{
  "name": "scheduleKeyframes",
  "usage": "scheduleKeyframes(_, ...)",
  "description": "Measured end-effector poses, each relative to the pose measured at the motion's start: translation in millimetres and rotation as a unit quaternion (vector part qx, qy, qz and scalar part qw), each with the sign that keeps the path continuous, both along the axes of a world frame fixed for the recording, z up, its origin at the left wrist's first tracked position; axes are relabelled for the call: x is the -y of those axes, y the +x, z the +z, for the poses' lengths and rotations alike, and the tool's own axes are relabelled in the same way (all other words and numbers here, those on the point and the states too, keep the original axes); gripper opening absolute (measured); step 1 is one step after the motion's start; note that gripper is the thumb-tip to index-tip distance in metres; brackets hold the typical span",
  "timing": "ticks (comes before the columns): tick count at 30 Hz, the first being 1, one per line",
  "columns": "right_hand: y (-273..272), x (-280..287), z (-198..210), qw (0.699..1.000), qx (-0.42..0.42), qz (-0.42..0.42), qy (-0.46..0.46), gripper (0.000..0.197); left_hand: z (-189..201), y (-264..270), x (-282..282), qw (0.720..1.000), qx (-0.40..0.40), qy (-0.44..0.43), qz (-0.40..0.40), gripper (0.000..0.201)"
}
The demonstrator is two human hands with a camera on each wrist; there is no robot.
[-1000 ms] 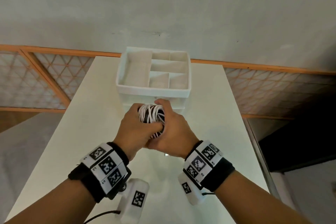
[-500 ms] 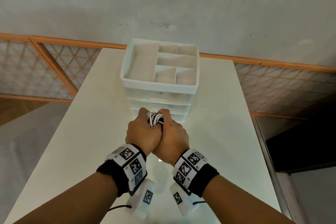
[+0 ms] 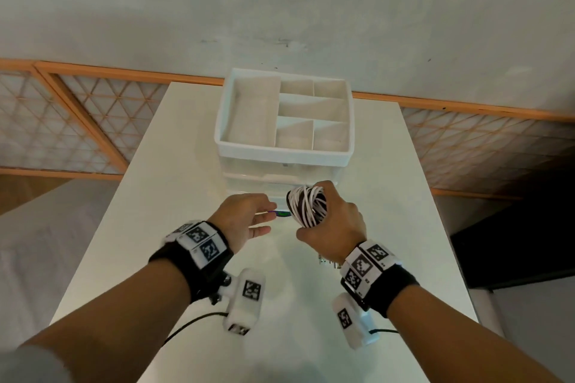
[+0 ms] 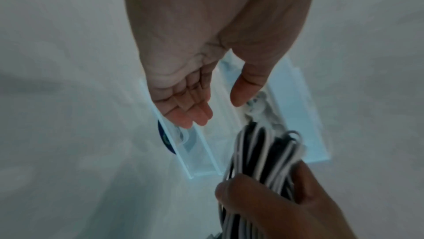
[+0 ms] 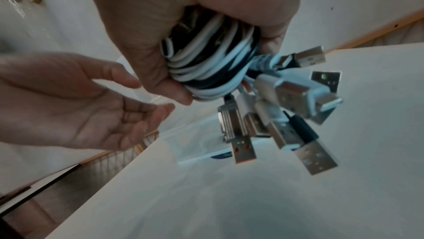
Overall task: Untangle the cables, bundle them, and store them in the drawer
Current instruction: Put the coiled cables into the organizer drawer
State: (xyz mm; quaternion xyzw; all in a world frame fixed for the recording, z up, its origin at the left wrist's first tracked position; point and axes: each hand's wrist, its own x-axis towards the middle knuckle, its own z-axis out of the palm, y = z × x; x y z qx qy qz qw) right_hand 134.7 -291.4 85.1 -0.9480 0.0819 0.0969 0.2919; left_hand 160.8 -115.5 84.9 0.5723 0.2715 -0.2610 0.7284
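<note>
White table [image 3: 186, 165] carries the drawer unit [image 3: 284, 149] at 12 o'clock. Right hand [image 3: 334, 227] is clamped around the coiled black-and-white cable bundle [image 3: 308, 205], held above the table at the unit's front, USB plugs [image 5: 286, 116] dangling below. Left hand [image 3: 245, 218] at its 9 o'clock, fingers loose, holding nothing.

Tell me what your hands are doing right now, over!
Right hand grips cable bundle, plugs dangling. Left hand open, fingers at the lowest drawer front. Nothing blocking the drawer.
</note>
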Motion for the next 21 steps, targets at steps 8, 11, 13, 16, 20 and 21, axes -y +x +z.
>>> scheduleKeyframes(8, 7, 5, 9, 0.999, 0.03, 0.007, -0.011, 0.072, -25, 32, 30, 0.98, -0.074, -0.153, 0.104, 0.005)
scheduleKeyframes(11, 2, 7, 11, 0.999, 0.034, 0.006, -0.005, 0.073, -31, 18, 26, 0.979, -0.077, -0.171, 0.085, 0.007)
scheduleKeyframes(13, -2, 11, 13, 0.999, 0.035, 0.008, -0.004, 0.073, -35, -2, 20, 0.984, -0.087, -0.148, 0.044, 0.005)
scheduleKeyframes(16, -5, 15, 21, 0.999, 0.046, 0.014, 0.0, 0.074, -34, -35, 8, 0.985, -0.096, -0.136, -0.037, 0.009)
scheduleKeyframes(20, -1, 12, 38, 0.997, 0.065, 0.03, -0.005, 0.075, -3, -44, -5, 0.973, 0.031, 0.012, -0.227, 0.011)
scheduleKeyframes(21, 1, 10, 42, 0.997, 0.069, 0.035, -0.008, 0.075, 6, -39, -9, 0.961, 0.096, 0.065, -0.25, 0.009)
